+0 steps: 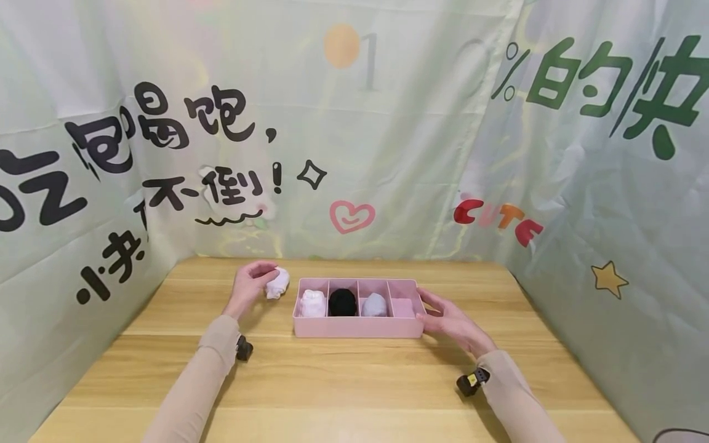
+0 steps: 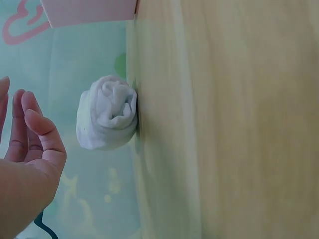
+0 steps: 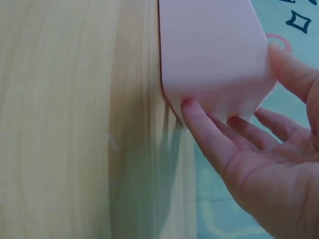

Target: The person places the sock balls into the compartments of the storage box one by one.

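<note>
A long pink box (image 1: 357, 328) with divided compartments stands on the table. From the left, its compartments hold a white rolled sock (image 1: 313, 303), a black rolled bundle (image 1: 343, 303) and a pale grey rolled bundle (image 1: 374, 305); pink floor shows in the rightmost. Left of the box, another white rolled sock (image 2: 107, 113) rests on the tabletop. Beside that sock is my left hand (image 1: 252, 286), its fingers loosely bent and, in the left wrist view, apart from it. My right hand (image 3: 264, 154) touches the box's right end with its fingertips, one near the top edge.
The wooden table (image 1: 354, 387) is walled by a printed pale green curtain (image 1: 421, 154) behind and at both sides. Small black cameras (image 1: 244, 348) sit on both wrists over beige sleeves (image 1: 191, 387).
</note>
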`<control>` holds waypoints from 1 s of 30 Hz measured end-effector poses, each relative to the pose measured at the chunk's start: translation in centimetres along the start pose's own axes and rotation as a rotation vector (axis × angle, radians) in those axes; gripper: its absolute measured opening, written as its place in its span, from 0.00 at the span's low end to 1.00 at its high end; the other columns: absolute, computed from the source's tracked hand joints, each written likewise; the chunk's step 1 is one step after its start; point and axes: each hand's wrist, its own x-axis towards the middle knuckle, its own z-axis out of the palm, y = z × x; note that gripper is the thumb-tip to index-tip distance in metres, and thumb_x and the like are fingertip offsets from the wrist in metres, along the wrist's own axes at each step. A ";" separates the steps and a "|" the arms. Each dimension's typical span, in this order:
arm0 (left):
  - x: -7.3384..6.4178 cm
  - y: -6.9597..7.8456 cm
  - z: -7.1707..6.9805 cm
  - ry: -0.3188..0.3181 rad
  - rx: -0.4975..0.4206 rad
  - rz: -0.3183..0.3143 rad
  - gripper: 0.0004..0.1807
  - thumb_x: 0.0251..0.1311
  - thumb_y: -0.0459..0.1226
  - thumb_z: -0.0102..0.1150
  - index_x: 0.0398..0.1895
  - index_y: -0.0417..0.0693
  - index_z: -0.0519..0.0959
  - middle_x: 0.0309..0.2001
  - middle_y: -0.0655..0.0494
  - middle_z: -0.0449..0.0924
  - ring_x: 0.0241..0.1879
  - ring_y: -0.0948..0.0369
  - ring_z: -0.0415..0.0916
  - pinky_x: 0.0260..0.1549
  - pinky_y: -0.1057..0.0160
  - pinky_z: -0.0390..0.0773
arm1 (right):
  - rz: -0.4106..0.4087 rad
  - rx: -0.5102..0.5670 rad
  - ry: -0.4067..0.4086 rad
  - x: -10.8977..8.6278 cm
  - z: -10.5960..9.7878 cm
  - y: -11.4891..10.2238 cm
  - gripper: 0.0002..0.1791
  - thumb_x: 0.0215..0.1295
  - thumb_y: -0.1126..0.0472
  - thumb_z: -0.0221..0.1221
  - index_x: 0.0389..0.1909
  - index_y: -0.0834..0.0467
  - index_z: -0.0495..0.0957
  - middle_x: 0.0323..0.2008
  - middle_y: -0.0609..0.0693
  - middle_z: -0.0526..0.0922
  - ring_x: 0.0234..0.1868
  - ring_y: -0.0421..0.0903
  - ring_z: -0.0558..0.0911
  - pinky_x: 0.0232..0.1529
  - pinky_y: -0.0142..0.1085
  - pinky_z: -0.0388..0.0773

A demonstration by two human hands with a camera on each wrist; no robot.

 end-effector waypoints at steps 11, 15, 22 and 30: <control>1.4 -0.7 -1.3 -0.061 0.031 -0.086 0.24 0.58 0.35 0.67 0.58 0.42 0.76 0.58 0.44 0.78 0.47 0.67 0.76 0.45 0.64 0.79 | 0.000 0.004 0.011 -0.2 0.0 -0.1 0.43 0.68 0.62 0.60 0.78 0.56 0.47 0.78 0.57 0.46 0.75 0.65 0.53 0.67 0.52 0.68; 1.7 -1.1 -2.1 -0.069 0.024 -0.116 0.27 0.58 0.34 0.67 0.62 0.42 0.74 0.65 0.41 0.71 0.56 0.60 0.72 0.50 0.61 0.78 | 0.015 -0.021 0.021 -0.3 0.1 -0.3 0.44 0.67 0.59 0.61 0.78 0.55 0.47 0.78 0.57 0.47 0.75 0.65 0.54 0.68 0.54 0.66; 1.7 -1.8 -2.4 -0.080 0.034 -0.154 0.31 0.59 0.34 0.67 0.65 0.40 0.70 0.69 0.39 0.64 0.66 0.46 0.60 0.54 0.56 0.75 | 0.014 -0.012 0.028 -0.2 0.3 -0.2 0.45 0.66 0.59 0.62 0.78 0.54 0.47 0.78 0.55 0.47 0.75 0.64 0.54 0.68 0.54 0.65; 2.3 -2.7 -2.5 -0.102 0.065 -0.162 0.33 0.59 0.35 0.67 0.67 0.39 0.68 0.70 0.40 0.62 0.67 0.45 0.58 0.52 0.51 0.74 | 0.016 -0.023 0.031 -0.2 0.3 0.0 0.45 0.66 0.59 0.62 0.78 0.54 0.48 0.78 0.56 0.48 0.74 0.65 0.55 0.68 0.55 0.63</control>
